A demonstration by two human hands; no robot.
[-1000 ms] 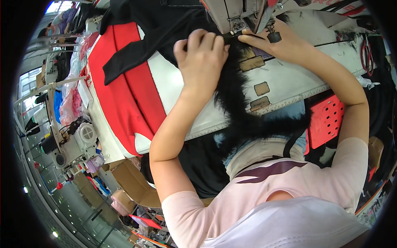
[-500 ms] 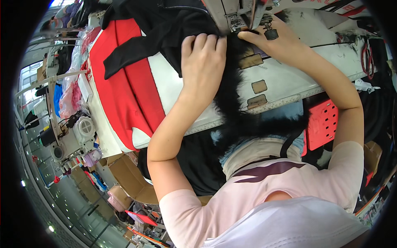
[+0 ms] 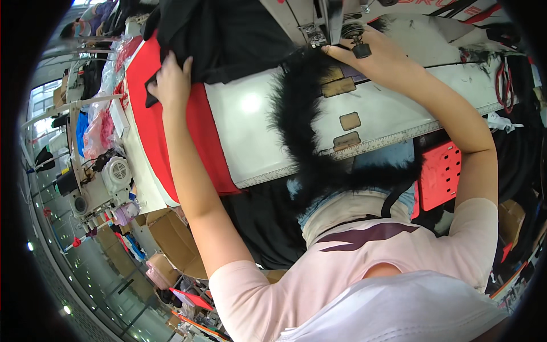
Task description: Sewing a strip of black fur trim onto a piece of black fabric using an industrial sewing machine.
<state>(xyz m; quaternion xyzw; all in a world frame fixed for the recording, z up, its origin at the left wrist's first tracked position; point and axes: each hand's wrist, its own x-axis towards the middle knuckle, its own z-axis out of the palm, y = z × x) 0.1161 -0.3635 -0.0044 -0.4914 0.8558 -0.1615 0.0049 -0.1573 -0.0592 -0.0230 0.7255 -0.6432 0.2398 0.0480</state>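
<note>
A black garment (image 3: 228,40) lies spread across the white worktable at the far side. My left hand (image 3: 172,82), slightly blurred, is at its left end above the red cloth (image 3: 196,131); the fingers are closed over a black corner and the thumb sticks out. A long black fur trim (image 3: 296,108) runs from the sewing machine foot (image 3: 315,37) down over the table edge onto my lap. Beside the foot, my right hand (image 3: 379,60) has its thumb at the top of the trim; machine parts hide most of its fingers.
A ruler strip (image 3: 393,137) edges the white tabletop (image 3: 245,137). The machine's tension knob (image 3: 360,50) hangs in front of my right hand. To the right are a red perforated panel (image 3: 440,176) and red cords (image 3: 504,85). Another machine with a motor (image 3: 117,171) stands left.
My left hand has moved from beside the foot far left, and the black garment is now spread wider that way. The fur trim has shifted left. My right hand stays near the foot.
</note>
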